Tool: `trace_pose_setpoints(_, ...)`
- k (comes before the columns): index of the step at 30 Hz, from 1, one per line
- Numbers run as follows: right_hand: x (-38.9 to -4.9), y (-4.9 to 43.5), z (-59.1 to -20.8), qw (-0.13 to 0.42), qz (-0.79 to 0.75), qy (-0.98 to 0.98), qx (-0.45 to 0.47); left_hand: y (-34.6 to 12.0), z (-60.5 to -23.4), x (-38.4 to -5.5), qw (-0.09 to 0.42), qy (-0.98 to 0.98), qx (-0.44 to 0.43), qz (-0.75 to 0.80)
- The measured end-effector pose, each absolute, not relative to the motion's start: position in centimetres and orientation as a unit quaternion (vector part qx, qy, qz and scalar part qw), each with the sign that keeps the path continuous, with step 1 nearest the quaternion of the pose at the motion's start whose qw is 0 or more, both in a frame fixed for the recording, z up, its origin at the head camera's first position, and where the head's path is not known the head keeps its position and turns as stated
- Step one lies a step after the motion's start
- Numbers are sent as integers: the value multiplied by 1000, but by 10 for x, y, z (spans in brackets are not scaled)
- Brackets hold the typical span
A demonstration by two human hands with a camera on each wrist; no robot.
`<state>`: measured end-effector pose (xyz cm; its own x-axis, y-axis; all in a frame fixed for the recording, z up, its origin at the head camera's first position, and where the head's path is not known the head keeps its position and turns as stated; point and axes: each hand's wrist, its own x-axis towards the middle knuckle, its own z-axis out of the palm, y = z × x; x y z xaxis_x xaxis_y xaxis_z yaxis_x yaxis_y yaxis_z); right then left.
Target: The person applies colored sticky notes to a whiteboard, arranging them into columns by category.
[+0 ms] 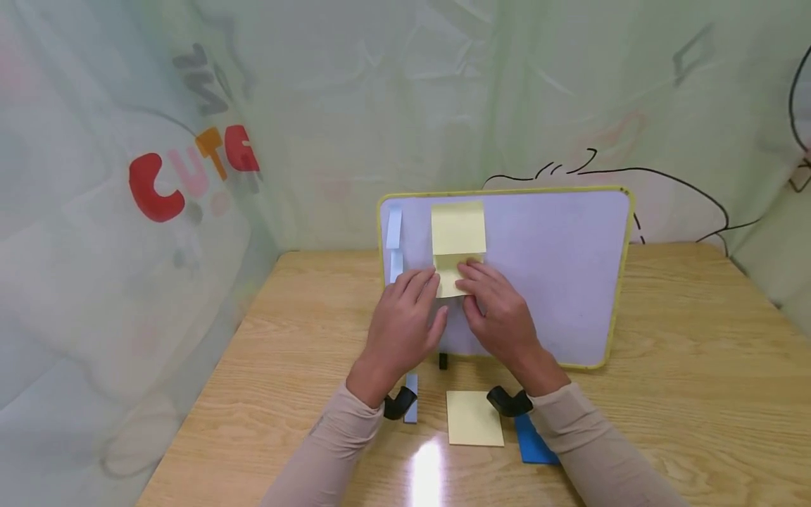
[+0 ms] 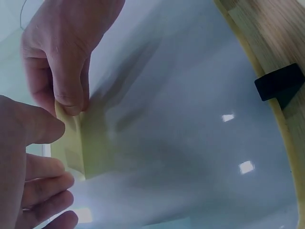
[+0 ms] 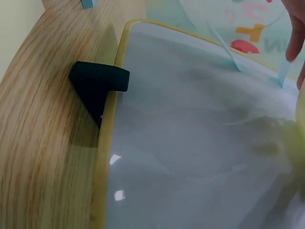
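Note:
Against the whiteboard (image 1: 557, 267), which has a yellow rim, both hands work at a pale yellow sticky note (image 1: 447, 280). It sits just under another yellow sticky note (image 1: 458, 229) stuck higher up. My right hand (image 1: 503, 313) pinches the lower note near its right side between thumb and finger, as the left wrist view shows on the note (image 2: 70, 143). My left hand (image 1: 402, 320) has its fingers extended, with the fingertips at the note's left edge. In the right wrist view only some fingers of the left hand (image 3: 296, 40) and the note's edge appear.
Two light blue strips (image 1: 394, 227) hang along the board's left side. On the wooden table (image 1: 304, 338) lie a yellow sticky pad (image 1: 475, 419), a blue pad (image 1: 535, 445) partly under the right forearm, and a narrow light blue strip pad (image 1: 411, 401). A black support (image 3: 97, 81) holds the board's bottom edge.

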<state>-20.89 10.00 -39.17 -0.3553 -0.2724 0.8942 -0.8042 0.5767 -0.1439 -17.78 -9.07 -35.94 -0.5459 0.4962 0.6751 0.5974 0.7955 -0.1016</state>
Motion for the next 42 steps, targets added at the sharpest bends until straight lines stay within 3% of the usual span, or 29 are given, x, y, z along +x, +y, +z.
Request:
trace_pose_setpoints(16,-209,101,-393,452,299,-763,353,-79,-369,-190,334,-889,-309,-53)
trace_pose_setpoints(42,-211,96,-382,485,217,-762,370,-72,-388,-192,347,-901,-246,-84)
